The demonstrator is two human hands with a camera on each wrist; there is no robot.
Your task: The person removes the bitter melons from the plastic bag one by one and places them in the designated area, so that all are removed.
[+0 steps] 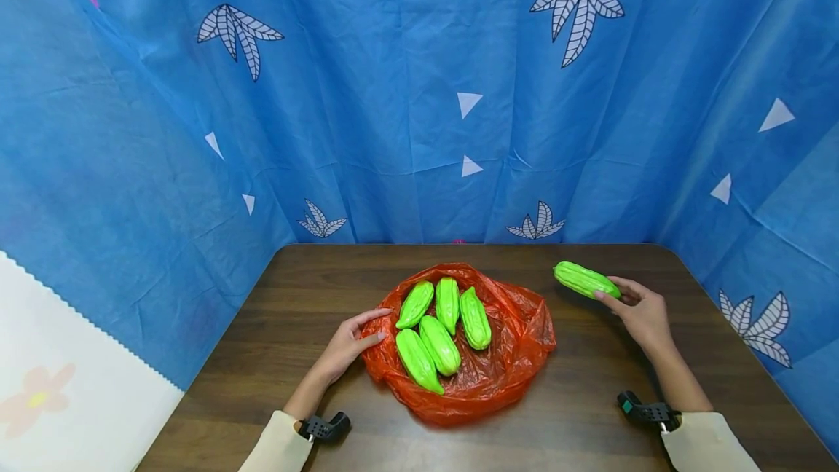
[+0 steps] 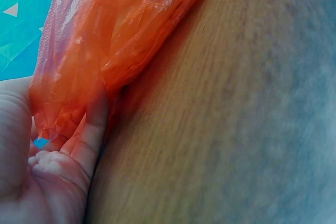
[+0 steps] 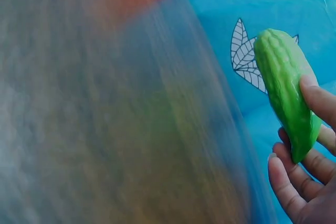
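Note:
A red plastic bag (image 1: 459,410) lies spread wide on the table, with several bright green bitter melons (image 1: 448,304) inside it. My left hand (image 1: 347,347) holds the bag's left edge. In the left wrist view, the thin red film (image 2: 105,35) runs between the thumb and the fingers. To the right of the bag, my right hand (image 1: 639,308) grips another bitter melon (image 1: 583,280) by one end, thumb on one side and fingers on the other. The right wrist view shows this ridged bitter melon (image 3: 283,77) with its pointed tip down among the fingers.
The dark wooden table (image 1: 295,275) stretches under both arms. Behind it and along its sides hangs a blue curtain (image 1: 406,130) with white leaf and triangle prints. A white cloth (image 1: 79,370) with a flower print borders the table at the left.

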